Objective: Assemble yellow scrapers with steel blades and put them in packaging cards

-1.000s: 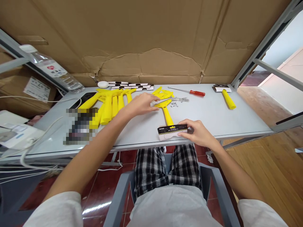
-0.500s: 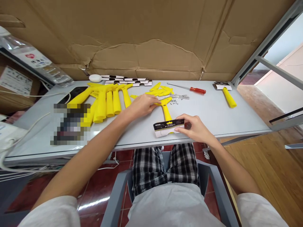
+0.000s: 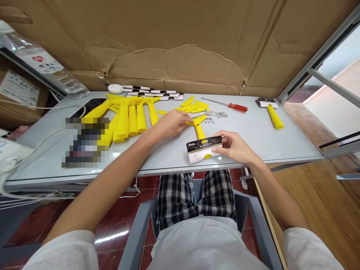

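A yellow T-shaped scraper [image 3: 199,129] lies in front of me, its head pointing away. My left hand [image 3: 173,123] is closed, pinching the left end of that head. At the near end of the handle is a black and white cardboard sleeve [image 3: 204,150], with yellow showing through its cut-outs. My right hand [image 3: 234,147] grips the sleeve's right edge between thumb and fingers. Just beyond the scraper lie several loose yellow blade covers [image 3: 189,107], flat metal blades [image 3: 217,114] and small screws [image 3: 209,120].
Several yellow scraper handles [image 3: 132,116] are grouped on the left. A red screwdriver [image 3: 237,107] and a carded scraper [image 3: 275,117] lie to the right. Folded card sleeves [image 3: 157,93] rest at the back, before a cardboard wall [image 3: 180,63]. A plastic bottle [image 3: 45,63] leans at left.
The sleeve has tilted so that more of its printed face shows. My right hand has turned slightly with it; my left hand keeps its hold on the scraper head. The view has shifted slightly.
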`<state>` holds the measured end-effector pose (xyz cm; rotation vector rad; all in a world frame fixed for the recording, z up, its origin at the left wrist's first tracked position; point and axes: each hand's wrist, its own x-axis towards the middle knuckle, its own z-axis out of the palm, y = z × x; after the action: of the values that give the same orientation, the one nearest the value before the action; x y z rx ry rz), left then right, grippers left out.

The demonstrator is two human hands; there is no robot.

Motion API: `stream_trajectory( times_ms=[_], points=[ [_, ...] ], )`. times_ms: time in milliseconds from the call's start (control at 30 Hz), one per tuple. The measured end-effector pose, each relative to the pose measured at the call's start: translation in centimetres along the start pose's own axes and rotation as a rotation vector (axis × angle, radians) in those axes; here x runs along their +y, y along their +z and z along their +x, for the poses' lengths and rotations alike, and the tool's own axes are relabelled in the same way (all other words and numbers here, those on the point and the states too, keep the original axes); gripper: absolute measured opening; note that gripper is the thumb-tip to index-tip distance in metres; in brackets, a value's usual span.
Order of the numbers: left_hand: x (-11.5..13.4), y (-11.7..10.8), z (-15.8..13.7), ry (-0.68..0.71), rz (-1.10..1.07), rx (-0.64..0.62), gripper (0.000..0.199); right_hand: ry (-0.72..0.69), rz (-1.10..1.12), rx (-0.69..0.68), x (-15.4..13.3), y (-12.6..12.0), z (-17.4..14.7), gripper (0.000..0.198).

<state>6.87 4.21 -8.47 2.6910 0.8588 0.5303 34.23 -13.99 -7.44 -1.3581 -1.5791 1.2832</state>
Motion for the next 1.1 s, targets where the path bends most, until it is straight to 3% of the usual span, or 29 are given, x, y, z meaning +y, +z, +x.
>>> stream_trajectory(
  times_ms=[267,500,1100],
  points=[
    [0.5,-0.6,-0.1,0.079,0.042,-0.088,0.037,0.035,0.006,0.046,0.5,-0.1,0.7,0.060],
    [1.2,-0.7,-0.2,0.059,0.051,-0.095,0.035,-0.004,-0.077,0.069,0.2,-0.3,1.3,0.059],
    [1.3,-0.7,-0.1,0.084,0.032,-0.105,0.039,-0.106,-0.569,0.169,-1.5,-1.4,6.0,0.051]
  ],
)
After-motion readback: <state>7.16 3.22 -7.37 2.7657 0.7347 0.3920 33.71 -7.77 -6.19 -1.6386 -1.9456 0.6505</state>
